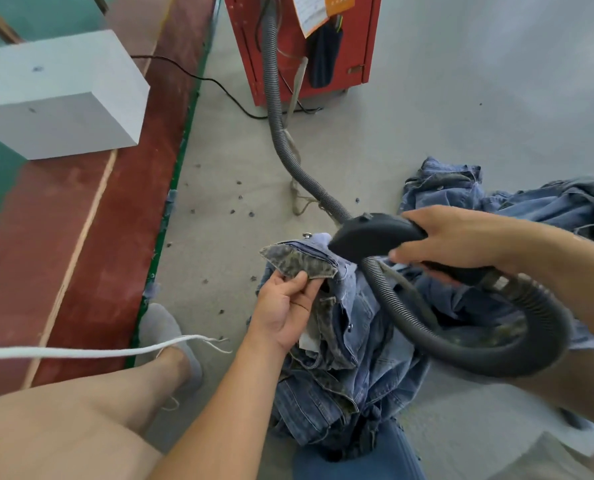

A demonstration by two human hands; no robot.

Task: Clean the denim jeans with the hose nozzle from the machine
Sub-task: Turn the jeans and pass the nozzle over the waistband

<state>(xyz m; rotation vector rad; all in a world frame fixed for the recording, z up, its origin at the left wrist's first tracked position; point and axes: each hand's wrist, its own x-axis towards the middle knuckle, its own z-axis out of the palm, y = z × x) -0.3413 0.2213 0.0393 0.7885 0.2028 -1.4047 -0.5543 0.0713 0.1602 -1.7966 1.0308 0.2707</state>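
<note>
Denim jeans (330, 341) pinched at the flap by our left grip (285, 306), our right grip (462, 240) holding the hose nozzle (375, 237) at two o'clock, we judge suction underway; next, sweep across the flap.

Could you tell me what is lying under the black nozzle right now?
Under the nozzle lies the jeans waistband, its flap pinched up by the left hand. The right hand grips the handle. The nozzle covers its own mouth and the cloth beneath.

Looks like we're in some kind of garment workshop: bare concrete floor (427, 109) speckled with lint clumps, a red metal machine (354, 46) with a grey corrugated hose (275, 98) running off it, and denim jeans (340, 358) heaped right on the ground.
</note>
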